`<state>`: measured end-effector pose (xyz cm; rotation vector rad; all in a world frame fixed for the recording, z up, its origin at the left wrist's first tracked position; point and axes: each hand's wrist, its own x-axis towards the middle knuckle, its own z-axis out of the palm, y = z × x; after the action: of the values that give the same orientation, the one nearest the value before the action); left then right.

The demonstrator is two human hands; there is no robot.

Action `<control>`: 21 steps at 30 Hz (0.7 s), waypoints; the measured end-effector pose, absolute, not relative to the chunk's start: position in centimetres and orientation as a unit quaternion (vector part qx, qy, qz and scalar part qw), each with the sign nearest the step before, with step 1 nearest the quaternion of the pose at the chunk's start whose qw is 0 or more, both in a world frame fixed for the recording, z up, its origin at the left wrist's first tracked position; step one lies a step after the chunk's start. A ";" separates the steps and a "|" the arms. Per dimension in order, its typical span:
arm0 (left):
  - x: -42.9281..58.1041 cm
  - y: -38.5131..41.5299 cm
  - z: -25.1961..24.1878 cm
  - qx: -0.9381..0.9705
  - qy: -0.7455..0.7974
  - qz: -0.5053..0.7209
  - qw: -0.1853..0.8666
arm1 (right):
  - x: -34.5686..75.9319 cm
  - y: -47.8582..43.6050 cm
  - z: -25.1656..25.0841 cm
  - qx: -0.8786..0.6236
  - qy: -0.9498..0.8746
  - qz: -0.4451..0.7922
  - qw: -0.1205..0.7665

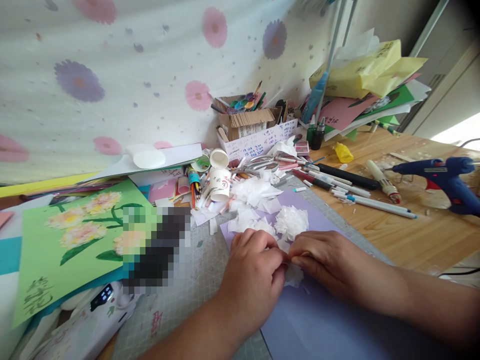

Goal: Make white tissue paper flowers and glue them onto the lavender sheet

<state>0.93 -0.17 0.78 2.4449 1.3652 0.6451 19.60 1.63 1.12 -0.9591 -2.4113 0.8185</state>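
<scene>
My left hand [257, 275] and my right hand [326, 257] meet fingertip to fingertip over a purple sheet [300, 320]. Both are closed in a pinch, and a piece of white tissue paper [294, 276] shows just below the fingertips. How much of it each hand grips is hidden. Right behind my hands sits a ruffled white paper flower [291, 223]. Loose tissue pieces [255, 191] are heaped behind and to the left of the flower.
A green sheet with paper flowers [41, 250] lies at left, above a white device [86, 325]. Paper cups [219, 185], a cardboard box [247, 122], and markers [378, 204] stand or lie behind. A blue glue gun [446, 172] rests at right. A grey cutting mat [180, 310] lies underneath.
</scene>
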 end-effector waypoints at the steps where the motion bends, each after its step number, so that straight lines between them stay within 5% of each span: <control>1: 0.9 -0.2 0.7 0.843 0.471 0.222 0.134 | 19.6 1.6 1.1 -0.345 -0.867 0.295 0.207; 21: 0.9 -0.2 0.8 0.842 0.482 0.213 0.114 | 19.9 1.6 0.9 -0.351 -0.864 0.296 0.207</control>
<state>0.94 -0.23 0.77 2.4686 1.4127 0.6257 19.88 1.56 0.93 -0.9768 -2.4066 0.8233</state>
